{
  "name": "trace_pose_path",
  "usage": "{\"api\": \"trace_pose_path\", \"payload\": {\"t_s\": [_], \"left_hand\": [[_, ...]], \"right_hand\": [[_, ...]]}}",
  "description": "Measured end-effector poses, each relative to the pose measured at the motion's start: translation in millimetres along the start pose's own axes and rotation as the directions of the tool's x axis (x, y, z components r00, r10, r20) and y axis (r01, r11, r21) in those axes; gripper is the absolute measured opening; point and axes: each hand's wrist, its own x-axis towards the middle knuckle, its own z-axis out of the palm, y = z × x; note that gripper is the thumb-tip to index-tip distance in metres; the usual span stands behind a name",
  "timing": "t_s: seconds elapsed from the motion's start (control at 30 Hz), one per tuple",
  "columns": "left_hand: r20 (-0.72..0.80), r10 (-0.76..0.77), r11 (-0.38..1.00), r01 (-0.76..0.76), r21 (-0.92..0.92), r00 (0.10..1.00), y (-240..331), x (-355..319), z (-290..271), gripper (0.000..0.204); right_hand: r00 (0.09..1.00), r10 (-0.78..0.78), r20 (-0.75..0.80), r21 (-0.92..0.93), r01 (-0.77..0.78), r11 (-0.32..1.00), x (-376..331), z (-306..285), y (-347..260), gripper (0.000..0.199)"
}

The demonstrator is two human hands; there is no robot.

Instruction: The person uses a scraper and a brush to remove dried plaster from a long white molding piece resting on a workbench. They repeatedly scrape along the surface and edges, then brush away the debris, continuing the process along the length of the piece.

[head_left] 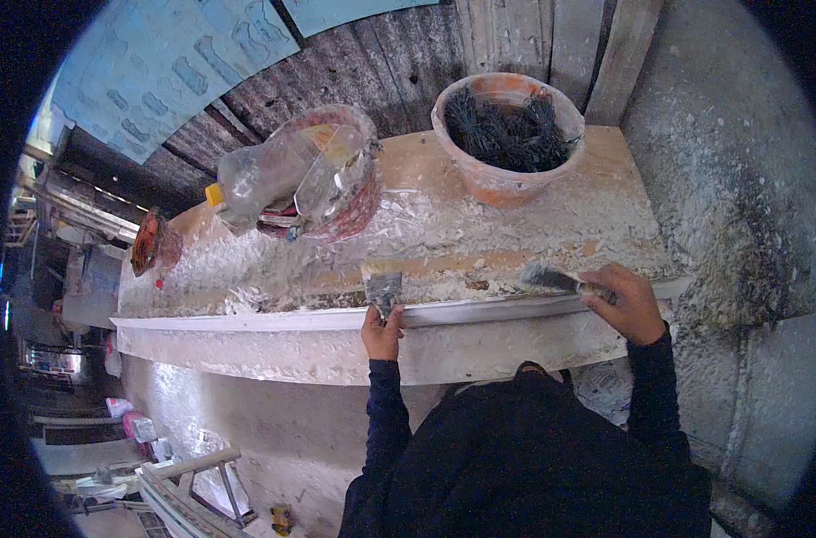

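Observation:
My left hand [384,334] grips a wide, flat scraper-like tool [384,290] with a grey face narrowing toward the fingers and a pale upper edge. It points away from me above the near edge of a plaster-crusted board [318,271]. My right hand [629,305] is closed around the handle of a paintbrush [551,277], whose pale, stained bristles point left over the board. The two tools are apart. A long white strip [480,311] runs along the board's front edge, beneath both hands.
Behind stand an orange-and-white bucket [508,186] of dark tied wire-like bundles and a crusted bucket [361,199] with a clear plastic bottle [251,175] on it. A small orange container [148,242] is at far left. A rough wall [740,179] borders the right; a wooden frame [192,466] lies lower left.

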Motion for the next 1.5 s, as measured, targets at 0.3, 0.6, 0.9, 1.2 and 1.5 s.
{"api": "trace_pose_path", "payload": {"t_s": [0.3,0.6,0.9,1.2,1.5], "left_hand": [[-0.001,-0.009,1.0,0.009,-0.021,1.0,-5.6,1.3,3.5,0.025],[-0.016,-0.018,1.0,0.019,0.012,1.0,-0.3,-0.6,4.1,0.029],[-0.024,-0.046,0.998,0.045,-0.035,0.999,-6.0,0.9,5.0,0.026],[0.034,-0.06,0.996,0.062,-0.062,0.998,-1.0,2.1,0.2,0.025],[0.065,-0.065,0.996,0.068,-0.052,0.996,-0.2,-24.7,-19.8,0.044]], "right_hand": [[0.905,-0.361,0.226,-0.239,0.41,0.88,-14.1,27.6,46.9,0.031],[0.905,-0.243,0.35,-0.201,0.325,0.924,-17.5,60.6,30.4,0.039],[0.952,-0.127,0.278,-0.219,0.192,0.957,-21.7,58.9,29.5,0.045],[0.944,-0.164,0.287,-0.145,0.212,0.967,4.4,99.6,-2.5,0.039],[0.954,-0.097,0.284,-0.22,0.163,0.962,-3.3,91.5,-7.0,0.041]]}}
